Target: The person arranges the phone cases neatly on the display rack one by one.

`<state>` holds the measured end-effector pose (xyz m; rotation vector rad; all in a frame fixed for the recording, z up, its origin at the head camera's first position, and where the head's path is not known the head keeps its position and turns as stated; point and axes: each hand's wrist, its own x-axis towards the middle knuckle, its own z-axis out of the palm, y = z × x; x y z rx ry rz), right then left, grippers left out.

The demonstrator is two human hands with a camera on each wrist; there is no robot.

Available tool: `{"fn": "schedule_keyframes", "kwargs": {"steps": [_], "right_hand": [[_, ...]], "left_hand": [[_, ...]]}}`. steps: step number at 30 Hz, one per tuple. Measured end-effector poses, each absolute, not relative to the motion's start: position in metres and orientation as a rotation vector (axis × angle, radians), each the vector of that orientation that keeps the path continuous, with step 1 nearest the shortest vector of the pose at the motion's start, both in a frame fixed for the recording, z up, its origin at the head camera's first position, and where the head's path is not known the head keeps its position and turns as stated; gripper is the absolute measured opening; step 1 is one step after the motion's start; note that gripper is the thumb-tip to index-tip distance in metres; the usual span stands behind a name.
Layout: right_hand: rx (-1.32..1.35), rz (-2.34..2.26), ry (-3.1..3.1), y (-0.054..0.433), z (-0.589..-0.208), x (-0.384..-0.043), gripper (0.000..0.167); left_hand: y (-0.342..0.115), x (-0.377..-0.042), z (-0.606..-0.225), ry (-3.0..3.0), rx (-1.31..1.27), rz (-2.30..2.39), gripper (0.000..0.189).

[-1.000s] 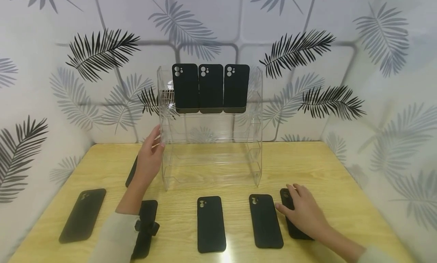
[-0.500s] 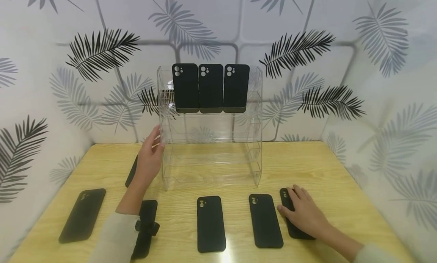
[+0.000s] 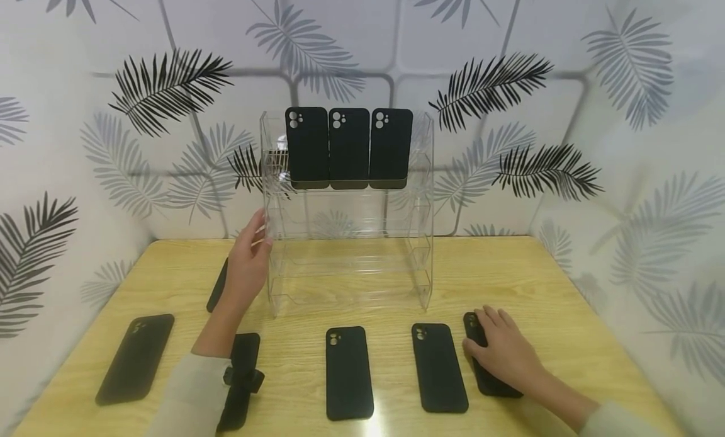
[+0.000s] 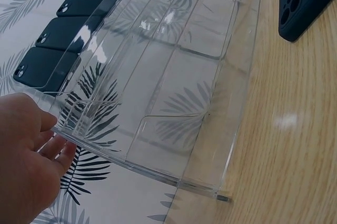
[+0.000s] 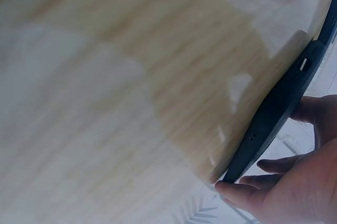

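In the head view my left hand (image 3: 246,267) holds the left side of a clear acrylic rack (image 3: 351,295), thumb in front of the edge. The left wrist view shows its fingers (image 4: 66,158) curled behind that side panel. Three black phone cases (image 3: 349,147) stand side by side on the top tier. My right hand (image 3: 504,349) lies over a black phone case (image 3: 486,379) at the table's right, thumb at its left edge. In the right wrist view, thumb and fingertips meet opposite parts of this case's (image 5: 279,103) edge.
Left of it lies another phone case (image 3: 440,368), and one (image 3: 349,374) lies at the middle front. More cases lie on the left: one (image 3: 136,358) near the table edge, one (image 3: 243,361) partly under the left sleeve, one (image 3: 218,289) behind the left wrist. A patterned wall (image 3: 481,191) stands behind.
The right hand's fingers have shifted slightly right over the phone case, and its thumb has come closer to the case. The left hand stays on the rack.
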<state>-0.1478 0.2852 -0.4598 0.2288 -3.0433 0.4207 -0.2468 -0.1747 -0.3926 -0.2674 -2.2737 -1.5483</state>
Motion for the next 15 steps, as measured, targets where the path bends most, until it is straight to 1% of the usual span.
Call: {"fn": "schedule_keyframes", "kwargs": {"steps": [10, 15], "right_hand": [[0.218, 0.422, -2.975, 0.287, -0.456, -0.154, 0.069], [0.226, 0.426, -2.887, 0.291, -0.448, -0.161, 0.07]], "left_hand": [[-0.175, -0.248, -0.394, -2.268, -0.271, -1.551, 0.058], [-0.175, -0.248, -0.394, -2.263, -0.275, -1.558, 0.058]]}}
